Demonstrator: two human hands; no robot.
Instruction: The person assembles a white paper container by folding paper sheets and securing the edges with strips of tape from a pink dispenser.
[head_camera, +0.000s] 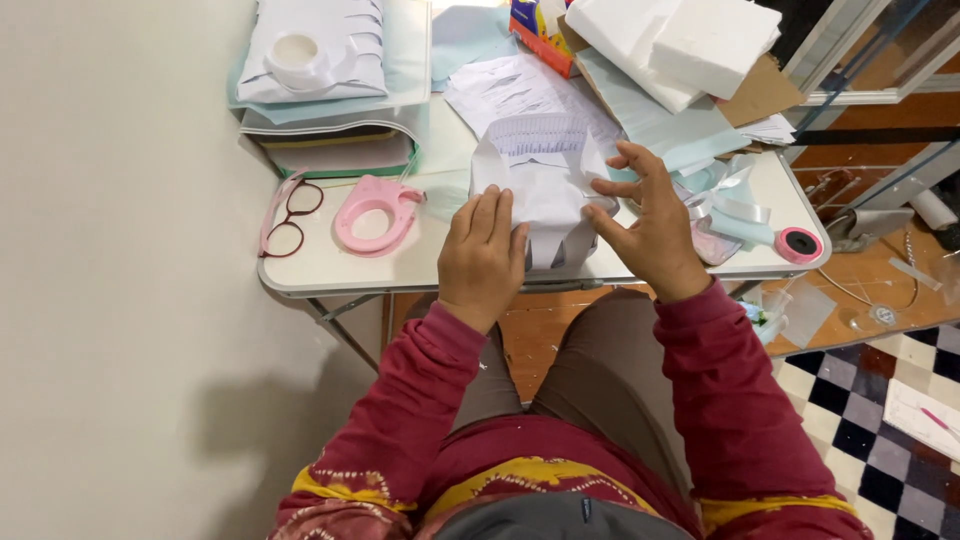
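Left hand (482, 255) lies flat on the white paper (545, 175); right hand (650, 225) (fingers spread) presses its edge; pink tape holder (375, 213) left of them.

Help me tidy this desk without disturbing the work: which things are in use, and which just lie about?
In use: white folded paper, under left hand and right hand.

Lying about: glasses, pink tape dispenser, foam blocks, printed sheets.
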